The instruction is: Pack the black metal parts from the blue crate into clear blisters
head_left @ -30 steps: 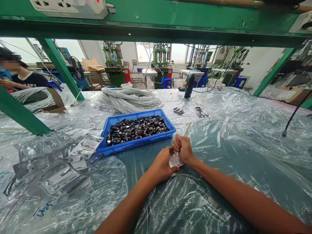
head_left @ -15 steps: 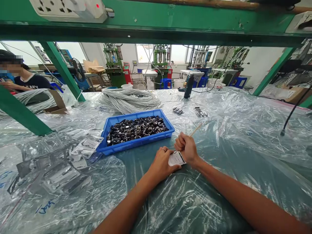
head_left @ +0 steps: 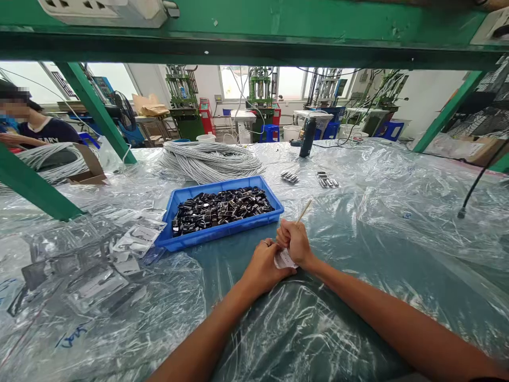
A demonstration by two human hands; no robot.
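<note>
My left hand [head_left: 264, 265] grips a small flat whitish piece [head_left: 285, 259] between thumb and fingers, low over the plastic-covered table. Its exact kind is not clear, since both hands cover part of it. My right hand [head_left: 295, 241] is closed in a fist around a thin wooden stick [head_left: 304, 210], whose upper end sticks out beyond the fist. The stick's lower end is hidden. This fist lies over the far side of the whitish piece, close against my left fingers. Just beyond the hands is a blue tray [head_left: 214, 237] holding many small shiny black parts [head_left: 222, 208].
Clear plastic packs with white inserts [head_left: 137, 236] lie at left. Behind the tray is a coil of grey cable [head_left: 210, 159]. Small metallic pieces [head_left: 328, 182] and a dark upright tool [head_left: 307, 138] stand farther back. A green frame [head_left: 254, 32] crosses overhead. A person [head_left: 40, 124] sits at far left.
My right fist has moved left and nearer my left hand, covering more of the whitish piece. The stick now points up more steeply. The camera view has shifted slightly.
</note>
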